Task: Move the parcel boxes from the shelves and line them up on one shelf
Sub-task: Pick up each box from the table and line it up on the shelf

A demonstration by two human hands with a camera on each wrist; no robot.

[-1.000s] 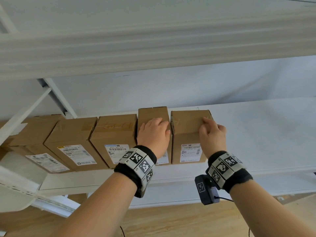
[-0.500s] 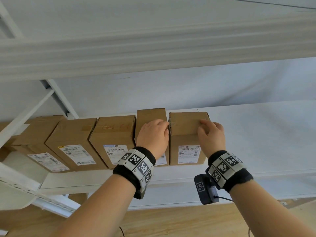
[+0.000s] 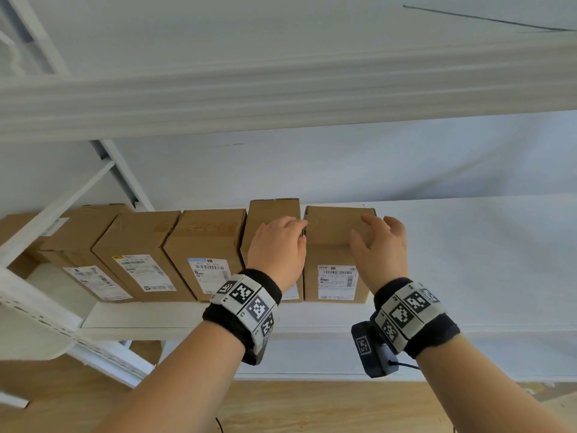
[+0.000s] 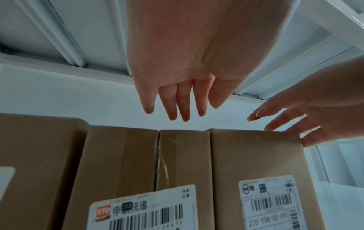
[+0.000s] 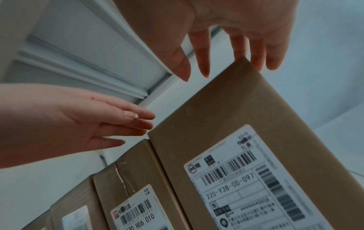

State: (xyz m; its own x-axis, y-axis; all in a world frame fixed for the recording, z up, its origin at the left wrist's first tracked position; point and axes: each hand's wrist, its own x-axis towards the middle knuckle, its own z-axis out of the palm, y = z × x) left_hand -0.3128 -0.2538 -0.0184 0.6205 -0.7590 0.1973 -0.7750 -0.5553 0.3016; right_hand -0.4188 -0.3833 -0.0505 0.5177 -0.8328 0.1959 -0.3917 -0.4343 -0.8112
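Observation:
Several brown parcel boxes with white labels stand in a row on the white shelf (image 3: 468, 245). The rightmost box (image 3: 334, 245) (image 4: 256, 171) (image 5: 226, 124) stands close against the narrow box (image 3: 268, 214) (image 4: 147, 155) (image 5: 133, 171) to its left. My left hand (image 3: 278, 242) (image 4: 177, 99) hovers over the narrow box's top with straight fingers, holding nothing. My right hand (image 3: 381, 242) (image 5: 226, 51) is lifted just above the rightmost box's top right edge, fingers spread and relaxed, gripping nothing.
More boxes (image 3: 206, 245) (image 3: 140, 254) continue the row leftward to the shelf's white upright and diagonal brace (image 3: 56, 210). The shelf board runs on to the right of the row. Another shelf (image 3: 281, 98) hangs close overhead. Wooden floor (image 3: 312, 407) lies below.
Both hands were resting on the box tops, the right one's fingers curled on the rightmost box. Now both have lifted off with fingers straightened. The rightmost box sits slightly closer to its neighbour.

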